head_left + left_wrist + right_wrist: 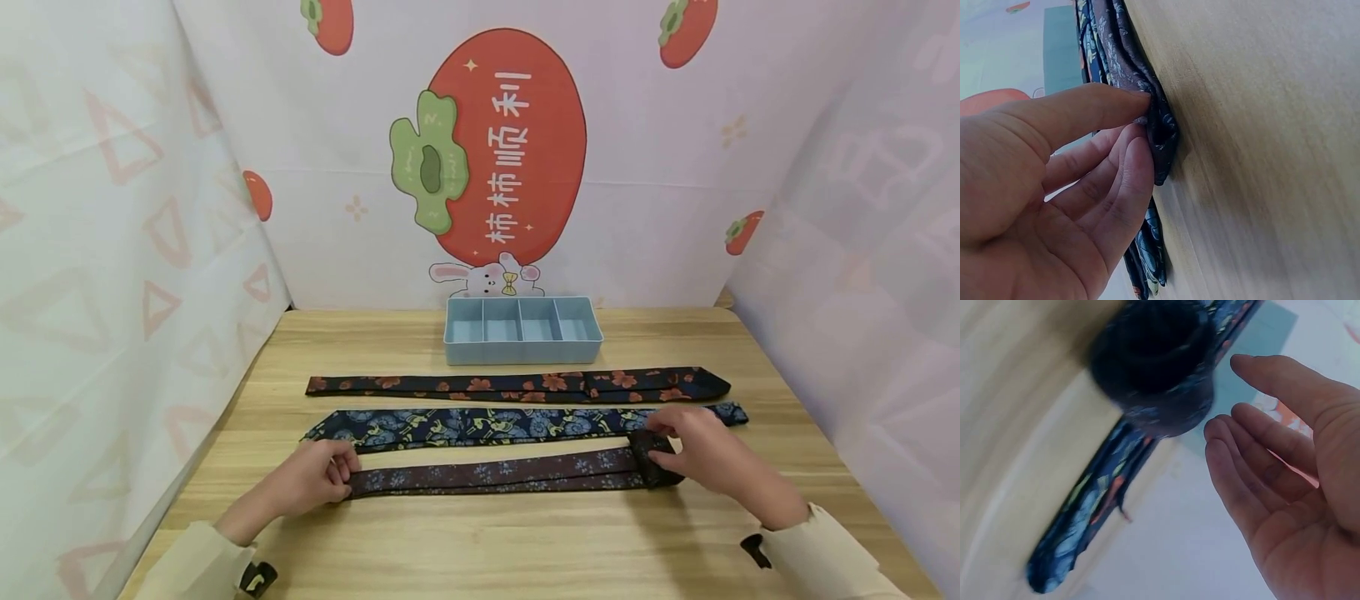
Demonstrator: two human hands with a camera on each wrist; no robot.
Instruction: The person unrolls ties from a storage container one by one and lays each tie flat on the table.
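Observation:
A dark maroon necktie [487, 477] with small blue flowers lies across the front of the table, its right end wound into a roll [647, 460]. My left hand [318, 475] pinches the flat left end between thumb and fingers; the left wrist view shows the folded cloth [1161, 134] at the fingertips. Beside the roll is my right hand [701, 450], thumb and fingers spread. In the right wrist view those fingers [1235, 469] stand apart from the rolled necktie [1154, 369], whose coils look blurred.
Just behind lies a navy necktie [510, 425] with blue and yellow patterns, and farther back a dark one [480, 383] with orange flowers. A light blue four-section box [521, 354] stands at the table's back. Printed cloth [637, 208] hangs behind and at both sides.

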